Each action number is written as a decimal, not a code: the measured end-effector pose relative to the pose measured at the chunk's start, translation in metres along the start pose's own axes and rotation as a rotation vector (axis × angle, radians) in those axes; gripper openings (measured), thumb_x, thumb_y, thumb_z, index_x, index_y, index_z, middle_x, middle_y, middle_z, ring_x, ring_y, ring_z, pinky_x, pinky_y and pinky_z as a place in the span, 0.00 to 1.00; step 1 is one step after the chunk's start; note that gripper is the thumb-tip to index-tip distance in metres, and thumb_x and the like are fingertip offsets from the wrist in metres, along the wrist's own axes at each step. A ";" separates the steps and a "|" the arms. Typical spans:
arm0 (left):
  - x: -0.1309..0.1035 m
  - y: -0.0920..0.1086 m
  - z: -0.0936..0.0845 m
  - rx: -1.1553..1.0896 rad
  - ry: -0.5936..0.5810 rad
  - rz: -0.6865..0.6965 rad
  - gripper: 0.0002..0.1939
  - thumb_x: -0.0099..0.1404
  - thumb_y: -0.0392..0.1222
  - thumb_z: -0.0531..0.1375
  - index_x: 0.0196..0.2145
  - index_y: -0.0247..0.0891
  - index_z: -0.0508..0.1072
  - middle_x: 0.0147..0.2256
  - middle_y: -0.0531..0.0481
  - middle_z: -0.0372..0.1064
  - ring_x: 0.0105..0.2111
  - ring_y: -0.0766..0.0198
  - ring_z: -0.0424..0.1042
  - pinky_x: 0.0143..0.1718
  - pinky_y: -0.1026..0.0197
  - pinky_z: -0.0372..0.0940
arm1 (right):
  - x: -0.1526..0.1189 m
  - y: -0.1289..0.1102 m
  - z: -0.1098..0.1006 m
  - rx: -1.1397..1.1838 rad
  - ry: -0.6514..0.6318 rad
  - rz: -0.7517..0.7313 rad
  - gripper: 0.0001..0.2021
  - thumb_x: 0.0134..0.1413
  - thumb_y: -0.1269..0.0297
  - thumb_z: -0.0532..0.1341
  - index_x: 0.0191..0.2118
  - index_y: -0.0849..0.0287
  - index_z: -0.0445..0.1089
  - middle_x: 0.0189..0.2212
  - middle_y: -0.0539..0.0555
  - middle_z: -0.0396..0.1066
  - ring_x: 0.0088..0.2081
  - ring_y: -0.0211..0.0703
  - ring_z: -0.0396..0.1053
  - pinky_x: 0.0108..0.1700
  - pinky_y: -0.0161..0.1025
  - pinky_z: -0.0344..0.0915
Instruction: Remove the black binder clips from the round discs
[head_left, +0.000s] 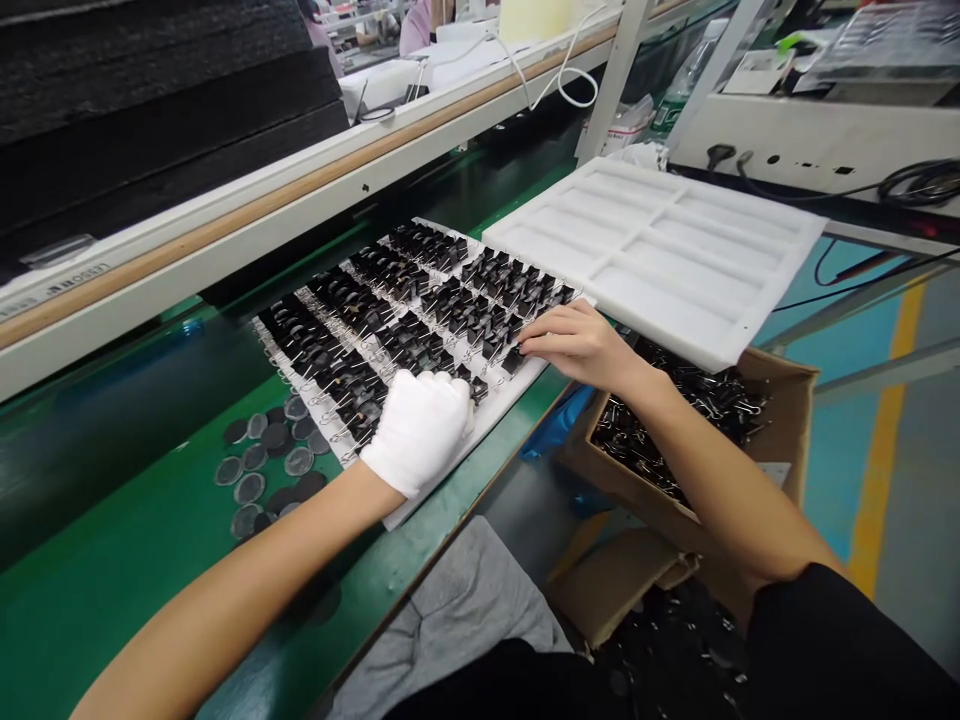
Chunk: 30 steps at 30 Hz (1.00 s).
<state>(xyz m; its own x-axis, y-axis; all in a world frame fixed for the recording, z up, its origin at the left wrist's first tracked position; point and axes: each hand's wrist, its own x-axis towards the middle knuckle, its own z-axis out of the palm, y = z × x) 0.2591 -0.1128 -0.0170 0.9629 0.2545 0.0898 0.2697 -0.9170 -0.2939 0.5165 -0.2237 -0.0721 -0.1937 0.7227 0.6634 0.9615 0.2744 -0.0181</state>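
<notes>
A white foam tray (538,368) full of black binder clips (409,345) with wire handles lies on the green bench; the clips stand in rows. Over the tray's near edge is my left hand (421,425), in a white glove with its fingers curled closed; whatever they hold is hidden. My right hand (581,345), bare, reaches to the tray's right end. Its fingers are pinched together on a black binder clip (514,360) in the last row there.
Several dark and clear round discs (274,450) lie on the bench at left. An empty white foam tray (675,250) rests at right, above a cardboard box (795,420) of loose clips. Black foam slabs (165,110) are stacked behind a rail (300,195).
</notes>
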 end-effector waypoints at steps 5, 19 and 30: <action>0.001 0.001 0.002 0.002 0.003 -0.019 0.18 0.76 0.41 0.47 0.37 0.31 0.74 0.34 0.34 0.74 0.38 0.43 0.77 0.37 0.49 0.57 | -0.003 -0.001 -0.001 0.052 -0.096 0.024 0.16 0.71 0.73 0.56 0.41 0.50 0.80 0.45 0.50 0.83 0.48 0.47 0.77 0.42 0.48 0.59; 0.002 0.003 -0.018 -0.058 -0.055 -0.032 0.23 0.78 0.51 0.48 0.40 0.31 0.75 0.37 0.34 0.74 0.40 0.43 0.76 0.38 0.50 0.59 | -0.002 -0.004 0.010 -0.019 -0.066 -0.025 0.10 0.70 0.68 0.61 0.45 0.49 0.80 0.46 0.50 0.83 0.48 0.46 0.76 0.44 0.47 0.60; -0.080 -0.060 -0.041 0.020 -0.026 -0.097 0.19 0.78 0.47 0.46 0.47 0.37 0.75 0.38 0.41 0.76 0.37 0.51 0.75 0.38 0.52 0.60 | -0.011 -0.023 0.005 -0.097 0.006 0.012 0.14 0.65 0.70 0.65 0.53 0.48 0.77 0.53 0.54 0.80 0.53 0.54 0.76 0.50 0.53 0.60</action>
<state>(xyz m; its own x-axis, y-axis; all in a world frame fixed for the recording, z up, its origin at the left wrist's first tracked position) 0.1658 -0.0907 0.0329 0.9320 0.3500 0.0946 0.3618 -0.8814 -0.3036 0.4951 -0.2350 -0.0829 -0.1813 0.7219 0.6679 0.9782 0.2026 0.0466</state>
